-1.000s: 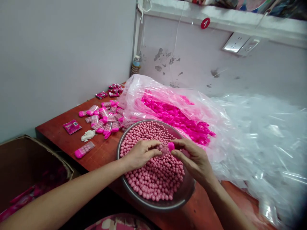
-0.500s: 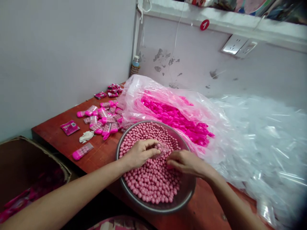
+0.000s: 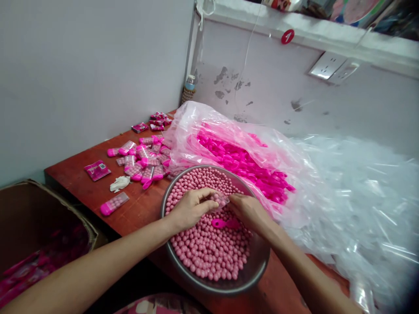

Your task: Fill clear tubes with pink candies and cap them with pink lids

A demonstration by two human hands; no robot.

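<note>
My left hand (image 3: 191,210) pinches a small clear plastic container (image 3: 220,201) partly filled with pink balls, tilted over the bowl. My right hand (image 3: 249,213) is closed, its fingertips at the container's right end. A bright pink plastic cap (image 3: 223,223) with a small hole sticks out from under its curled fingers, just above the balls. Both hands are over a grey metal bowl (image 3: 214,287) of pink balls (image 3: 209,248). The part of the cap inside my right hand is hidden.
Capped containers (image 3: 149,161) lie at the left on the red table (image 3: 77,161), near pink sachets (image 3: 97,170) and a crumpled white piece (image 3: 119,184). Behind the bowl is an opened bag of pink caps (image 3: 242,165). Clear containers (image 3: 366,205) are heaped right; a cardboard box (image 3: 29,205) stands left.
My right hand has risen from the balls to the container's end, and more of the pink cap shows beneath it. My left hand holds the container almost in place. The view has shifted slightly.
</note>
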